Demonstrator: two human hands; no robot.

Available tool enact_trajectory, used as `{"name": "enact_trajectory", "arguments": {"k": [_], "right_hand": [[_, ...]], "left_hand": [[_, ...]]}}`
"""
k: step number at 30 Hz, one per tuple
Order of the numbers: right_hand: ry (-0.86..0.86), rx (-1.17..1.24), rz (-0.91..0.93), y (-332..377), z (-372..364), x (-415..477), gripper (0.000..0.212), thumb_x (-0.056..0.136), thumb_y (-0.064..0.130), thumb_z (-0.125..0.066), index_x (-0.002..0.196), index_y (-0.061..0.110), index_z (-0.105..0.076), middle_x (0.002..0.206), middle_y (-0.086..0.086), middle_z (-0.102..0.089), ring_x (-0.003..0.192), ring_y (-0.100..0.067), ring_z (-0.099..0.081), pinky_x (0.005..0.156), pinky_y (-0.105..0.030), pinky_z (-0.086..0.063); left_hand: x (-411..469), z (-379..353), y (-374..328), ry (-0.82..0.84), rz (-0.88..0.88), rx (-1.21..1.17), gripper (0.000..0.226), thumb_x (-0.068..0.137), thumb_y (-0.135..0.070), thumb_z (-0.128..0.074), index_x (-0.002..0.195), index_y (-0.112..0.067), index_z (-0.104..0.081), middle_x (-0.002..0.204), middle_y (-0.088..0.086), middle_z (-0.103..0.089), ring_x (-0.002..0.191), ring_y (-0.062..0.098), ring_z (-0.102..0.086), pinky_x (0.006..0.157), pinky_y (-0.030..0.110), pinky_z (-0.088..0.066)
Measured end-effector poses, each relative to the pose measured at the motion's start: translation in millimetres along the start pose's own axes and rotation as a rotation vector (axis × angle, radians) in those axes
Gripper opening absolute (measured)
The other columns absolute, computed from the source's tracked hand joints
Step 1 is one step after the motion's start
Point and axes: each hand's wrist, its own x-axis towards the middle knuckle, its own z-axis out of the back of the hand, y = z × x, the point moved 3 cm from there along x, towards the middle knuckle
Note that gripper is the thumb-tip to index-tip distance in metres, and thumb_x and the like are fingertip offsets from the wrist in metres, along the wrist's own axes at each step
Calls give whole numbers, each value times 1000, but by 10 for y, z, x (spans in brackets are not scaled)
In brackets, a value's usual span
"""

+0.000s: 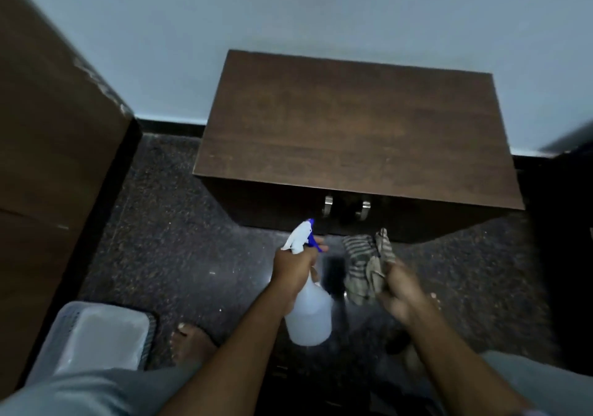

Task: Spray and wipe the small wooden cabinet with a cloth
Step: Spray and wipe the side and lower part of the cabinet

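Note:
The small wooden cabinet (349, 129) stands against the wall, its dark brown top bare, two metal handles (346, 207) on its front. My left hand (293, 268) grips the neck of a translucent spray bottle (309, 309) with a white and blue trigger head, held in front of the cabinet and pointing toward it. My right hand (401, 290) holds a striped brown and grey cloth (365, 264) that hangs bunched just below the cabinet's front. Both hands are lower than the cabinet top and short of it.
A tall brown wooden panel (54, 158) rises on the left. A white plastic basket (96, 335) sits on the dark speckled floor at lower left, beside my bare foot (189, 341). A dark piece of furniture (564, 255) stands at the right edge.

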Motion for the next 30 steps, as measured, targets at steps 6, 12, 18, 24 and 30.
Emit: {"name": "enact_trajectory", "arguments": {"k": [6, 12, 18, 24, 30], "right_hand": [[-5, 411, -87, -84, -1035, -313, 37, 105, 19, -37, 121, -5, -59, 112, -23, -69, 110, -35, -65, 103, -45, -49], [-35, 744, -55, 383, -1733, -151, 62, 93, 67, -27, 130, 23, -51, 123, -17, -54, 124, -40, -50, 111, -62, -27], [-216, 688, -120, 266, -1636, 139, 39, 100, 23, -23, 66, 19, -42, 63, -7, -50, 60, -23, -49, 79, -31, -41], [-161, 782, -32, 251, -1563, 18, 34, 106, 19, -29, 83, 16, -55, 86, -6, -60, 81, -21, -56, 91, -36, -43], [-227, 619, -141, 379, -1542, 134, 33, 102, 13, -26, 80, 10, -51, 95, -14, -58, 86, -26, -55, 95, -38, -46]], "left_hand": [[-317, 181, -275, -159, -112, -37, 39, 91, 11, -56, 112, -18, -73, 78, -2, -74, 53, 6, -63, 46, 21, -49], [-378, 415, -330, -250, -108, -7, 36, 87, 9, -60, 111, -14, -76, 75, -1, -80, 62, 13, -69, 61, 29, -58], [-358, 428, -303, -218, -107, 38, 39, 79, 4, -63, 114, -8, -76, 83, 22, -75, 51, 20, -58, 51, 32, -47], [-327, 319, -292, -246, -79, 71, 17, 81, 11, -60, 84, 0, -73, 66, 23, -58, 47, 24, -51, 59, 37, -43], [-484, 215, -380, -209, -129, 76, 28, 83, 11, -57, 95, -5, -76, 78, 22, -76, 39, 18, -50, 48, 29, -46]]}}
